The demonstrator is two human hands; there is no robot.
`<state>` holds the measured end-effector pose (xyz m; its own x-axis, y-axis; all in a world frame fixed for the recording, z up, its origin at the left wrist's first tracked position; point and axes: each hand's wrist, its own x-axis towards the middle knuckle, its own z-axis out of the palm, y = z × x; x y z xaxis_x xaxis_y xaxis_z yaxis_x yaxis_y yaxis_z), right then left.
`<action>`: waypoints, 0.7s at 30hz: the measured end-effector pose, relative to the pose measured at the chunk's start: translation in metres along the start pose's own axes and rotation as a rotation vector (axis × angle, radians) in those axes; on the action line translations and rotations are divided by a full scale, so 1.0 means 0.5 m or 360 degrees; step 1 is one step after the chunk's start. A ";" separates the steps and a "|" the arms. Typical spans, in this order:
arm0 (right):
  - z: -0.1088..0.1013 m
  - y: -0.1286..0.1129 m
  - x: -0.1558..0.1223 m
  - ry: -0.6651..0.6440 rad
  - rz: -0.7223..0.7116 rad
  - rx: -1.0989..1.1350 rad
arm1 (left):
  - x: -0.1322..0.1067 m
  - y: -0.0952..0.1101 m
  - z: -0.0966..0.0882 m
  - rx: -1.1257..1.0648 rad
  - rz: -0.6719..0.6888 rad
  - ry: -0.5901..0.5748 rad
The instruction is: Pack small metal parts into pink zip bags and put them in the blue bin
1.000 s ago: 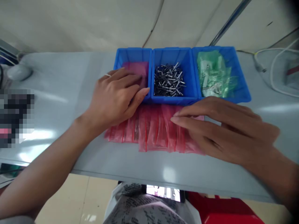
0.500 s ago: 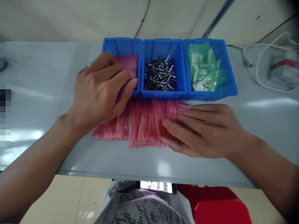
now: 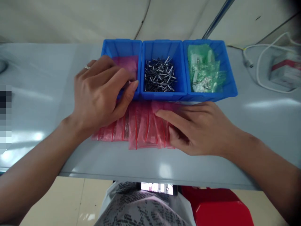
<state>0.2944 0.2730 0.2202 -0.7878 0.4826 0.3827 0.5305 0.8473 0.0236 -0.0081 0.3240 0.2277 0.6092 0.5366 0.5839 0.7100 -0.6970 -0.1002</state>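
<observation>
My left hand [image 3: 101,91] reaches over the front wall of the left compartment of a blue plastic bin [image 3: 122,47]. Its fingertips rest on a stack of pink plastic bags [image 3: 124,64], partly hiding it. My right hand [image 3: 195,128] lies on the overlapping row of red zip-seal bags [image 3: 141,133] in front of the bin, its fingers spread over the bags' right end. Metal rivets [image 3: 160,75] fill the middle compartment, and green plastic bags [image 3: 203,69] lie in the right one.
The bin and bags stand on a pale grey table [image 3: 42,62]. A white cable [image 3: 261,62] and a small box [image 3: 285,70] lie at the right. Below the table edge are a printed cloth on my lap [image 3: 141,207], a phone [image 3: 156,188] and a red stool [image 3: 216,207].
My right hand has slid left across the red bags, and its fingers have curled in. My left hand has come closer to the pink bags. The view has shifted slightly.
</observation>
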 end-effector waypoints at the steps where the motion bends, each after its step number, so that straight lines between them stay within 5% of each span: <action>1: -0.001 0.003 0.001 -0.0012 0.0007 -0.0010 | 0.001 0.002 -0.002 -0.0005 0.0002 0.0027; 5: -0.005 0.006 0.005 -0.0046 -0.0001 -0.0090 | 0.003 0.010 -0.006 -0.0036 0.0095 0.0113; 11: 0.004 -0.011 -0.001 -0.0109 0.0136 -0.0081 | -0.003 0.016 0.003 -0.0142 0.0230 -0.0032; 17: -0.007 0.005 0.003 -0.0217 0.0223 0.0208 | 0.000 0.019 0.009 -0.0193 0.0416 0.0232; 21: -0.040 0.006 0.004 0.0024 0.0233 0.0429 | 0.013 0.036 0.005 -0.0220 0.0518 0.0373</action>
<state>0.3006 0.2720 0.2393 -0.7034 0.6021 0.3777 0.5341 0.7984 -0.2779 0.0097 0.3159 0.2274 0.6857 0.1665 0.7086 0.4302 -0.8780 -0.2100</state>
